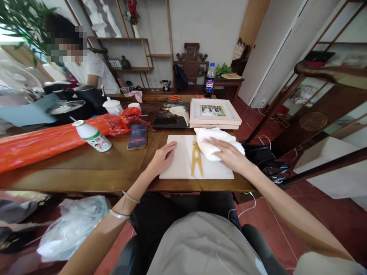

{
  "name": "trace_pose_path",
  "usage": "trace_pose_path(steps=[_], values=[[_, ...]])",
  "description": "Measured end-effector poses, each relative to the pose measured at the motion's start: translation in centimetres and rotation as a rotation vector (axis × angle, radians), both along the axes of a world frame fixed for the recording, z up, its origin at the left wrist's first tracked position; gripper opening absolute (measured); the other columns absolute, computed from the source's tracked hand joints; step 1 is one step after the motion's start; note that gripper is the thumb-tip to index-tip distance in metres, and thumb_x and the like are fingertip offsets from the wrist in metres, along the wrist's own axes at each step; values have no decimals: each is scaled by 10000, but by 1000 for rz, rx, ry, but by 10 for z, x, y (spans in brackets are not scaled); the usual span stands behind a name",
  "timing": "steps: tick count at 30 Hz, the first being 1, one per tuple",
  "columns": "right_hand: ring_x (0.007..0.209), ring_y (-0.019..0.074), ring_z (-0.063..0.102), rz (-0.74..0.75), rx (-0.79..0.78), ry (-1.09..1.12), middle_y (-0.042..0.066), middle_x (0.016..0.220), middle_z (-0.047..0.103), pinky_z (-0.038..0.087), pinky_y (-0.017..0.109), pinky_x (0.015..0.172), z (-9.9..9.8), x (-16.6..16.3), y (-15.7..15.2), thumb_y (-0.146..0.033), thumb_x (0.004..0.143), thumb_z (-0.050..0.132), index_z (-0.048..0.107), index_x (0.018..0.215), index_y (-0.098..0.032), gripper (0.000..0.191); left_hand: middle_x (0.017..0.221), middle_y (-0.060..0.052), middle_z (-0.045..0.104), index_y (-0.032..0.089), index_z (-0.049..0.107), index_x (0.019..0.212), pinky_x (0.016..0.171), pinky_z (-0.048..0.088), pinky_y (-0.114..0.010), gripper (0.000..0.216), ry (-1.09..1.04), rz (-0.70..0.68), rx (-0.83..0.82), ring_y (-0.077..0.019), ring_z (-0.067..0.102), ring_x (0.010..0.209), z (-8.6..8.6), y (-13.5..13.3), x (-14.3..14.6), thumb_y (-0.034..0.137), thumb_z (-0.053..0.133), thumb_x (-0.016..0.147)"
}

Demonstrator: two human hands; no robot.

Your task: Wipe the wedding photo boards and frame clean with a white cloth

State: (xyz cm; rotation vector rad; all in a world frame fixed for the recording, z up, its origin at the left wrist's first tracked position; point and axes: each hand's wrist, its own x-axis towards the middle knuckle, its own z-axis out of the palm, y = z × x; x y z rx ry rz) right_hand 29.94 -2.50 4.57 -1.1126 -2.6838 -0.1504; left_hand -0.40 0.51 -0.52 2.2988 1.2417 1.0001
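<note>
A flat white board point(180, 162) lies on the wooden table in front of me. On its middle sits a gold A-shaped piece point(197, 160), narrow at the far end, with two legs spreading towards me. My left hand point(163, 157) rests at the board's left edge, fingers stretched over its surface and holding nothing. With my right hand point(226, 152) I grip a bunched white cloth point(210, 135) against the board's right part. The cloth covers the far right corner and lies close beside the gold piece.
Behind the board are a framed picture point(215, 118), a dark photo panel point(172, 115), orange scissors point(174, 98) and a cola bottle point(210, 81). Leftward lie a phone point(137, 136), a white bottle point(93, 136) and an orange plastic-wrapped bundle point(51, 139). Another person point(97, 70) sits at the far left.
</note>
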Motion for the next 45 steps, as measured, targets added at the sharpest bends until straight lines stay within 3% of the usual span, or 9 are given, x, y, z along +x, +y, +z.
trace_pose_path(steps=[3,7,12,18,24,32,35,38,45], values=[[1425,256,222,45,-25,32,45,1516,335,272,527,1136,4,-3,-25,44,758,462,701,835,-171,331,1335,-122,566,133,624,1210,1105,365,-425,400,2,1,8,-243,511,1262,0,0,0,305,412,918],[1419,228,246,67,-229,59,8,1492,381,268,500,1154,20,-5,-62,48,663,475,717,828,-202,386,1338,-125,563,127,617,1221,1104,366,-427,406,4,3,6,-248,508,1265,0,-1,1,297,407,918],[1396,249,305,0,-267,82,18,1489,391,303,460,1141,29,-8,-87,-312,835,635,727,807,-217,135,1335,-139,562,100,616,1219,1106,364,-419,412,-1,-1,5,-253,505,1267,0,-1,1,285,407,915],[1422,297,222,-68,-138,99,124,1516,323,237,496,1150,6,-2,-31,-440,901,538,726,877,-141,354,1330,-145,565,97,621,1211,1105,366,-425,413,-1,-4,14,-256,510,1262,0,0,0,298,410,918],[1407,296,267,-137,-120,70,115,1426,475,243,529,1134,3,-5,12,-374,953,455,705,1016,-147,344,1322,-141,572,105,623,1206,1105,368,-427,407,2,-1,22,-252,512,1260,-1,1,0,303,411,920],[1413,307,247,-78,-265,38,90,1481,404,258,514,1147,28,-19,-87,-237,909,509,712,816,-155,238,1341,-142,555,91,613,1220,1107,363,-425,411,15,-1,7,-255,502,1269,1,-1,1,279,410,915],[1423,298,222,-64,-288,47,92,1494,383,264,503,1152,30,-19,-103,-250,916,500,704,817,-153,246,1333,-156,559,63,611,1219,1110,361,-405,423,11,5,9,-252,504,1267,1,-1,2,274,408,913],[1433,294,185,-43,-253,77,112,1511,346,256,495,1156,23,-16,-81,-346,931,489,697,834,-149,302,1327,-165,561,45,610,1217,1109,363,-394,433,9,4,14,-249,506,1266,1,-1,2,275,406,912],[1417,327,223,-72,-141,62,192,1451,416,248,519,1141,6,-12,19,-413,927,486,694,953,-115,365,1333,-143,562,90,616,1218,1100,373,-426,419,15,-3,12,-256,509,1263,1,-1,0,295,411,915]])
